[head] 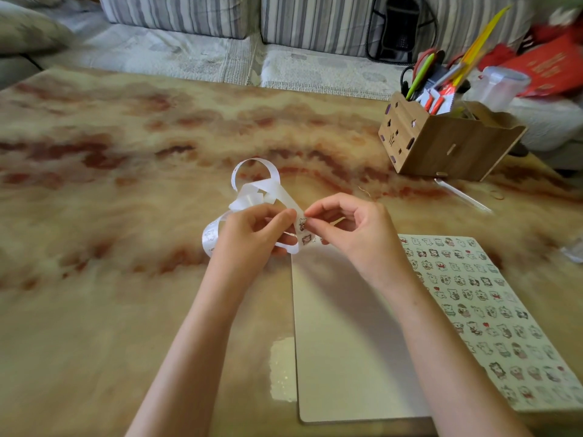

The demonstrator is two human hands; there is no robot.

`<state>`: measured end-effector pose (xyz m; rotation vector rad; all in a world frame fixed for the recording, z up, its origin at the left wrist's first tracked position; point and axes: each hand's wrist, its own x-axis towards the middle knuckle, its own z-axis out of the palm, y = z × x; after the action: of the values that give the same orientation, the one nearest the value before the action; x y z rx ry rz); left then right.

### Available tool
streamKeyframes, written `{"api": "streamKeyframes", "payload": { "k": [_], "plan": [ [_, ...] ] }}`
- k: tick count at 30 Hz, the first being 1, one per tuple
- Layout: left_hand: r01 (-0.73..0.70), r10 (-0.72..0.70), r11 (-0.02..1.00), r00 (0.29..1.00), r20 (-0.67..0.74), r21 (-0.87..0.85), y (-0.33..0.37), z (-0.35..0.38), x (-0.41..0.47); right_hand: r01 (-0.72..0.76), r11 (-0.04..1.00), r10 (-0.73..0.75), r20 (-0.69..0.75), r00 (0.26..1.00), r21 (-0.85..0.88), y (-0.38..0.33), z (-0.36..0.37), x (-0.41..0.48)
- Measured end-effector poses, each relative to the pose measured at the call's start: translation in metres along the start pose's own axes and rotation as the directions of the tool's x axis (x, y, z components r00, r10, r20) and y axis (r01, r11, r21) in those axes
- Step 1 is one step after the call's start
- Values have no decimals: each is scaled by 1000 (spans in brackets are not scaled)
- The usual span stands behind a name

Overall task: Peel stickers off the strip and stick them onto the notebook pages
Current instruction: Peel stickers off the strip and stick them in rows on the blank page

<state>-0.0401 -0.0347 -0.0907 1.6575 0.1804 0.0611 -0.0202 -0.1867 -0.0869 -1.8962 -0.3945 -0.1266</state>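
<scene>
both hands are working above the marbled table (126,190), just beyond the far left corner of the open notebook (340,342). the left hand (252,234) is gripping the white sticker strip (255,184), fingers curled round it, with the strip's loose coils rising behind the knuckles and looping down at the hand's outer side. the right hand (356,234) is pinching, thumb against forefinger, at a small bear sticker (302,223) on the stretch of strip between the two hands; whether it is lifting off cannot be told. the notebook is lying flat beneath the right forearm, left page blank, right page (492,310) carrying rows of stickers. a wooden pen holder (441,143) is standing well apart, far right.
</scene>
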Motion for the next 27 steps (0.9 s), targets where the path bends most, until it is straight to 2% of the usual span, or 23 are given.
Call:
{"api": "streamKeyframes", "payload": {
  "k": [10,27],
  "plan": [
    [-30,30,999,1000,8,12,-2,2,0,47,997,-47,-12,999,-62,1,2,-2],
    [-26,25,999,999,26,32,-2,2,0,55,996,-56,-13,998,-64,2,2,-2]
  ]
}}
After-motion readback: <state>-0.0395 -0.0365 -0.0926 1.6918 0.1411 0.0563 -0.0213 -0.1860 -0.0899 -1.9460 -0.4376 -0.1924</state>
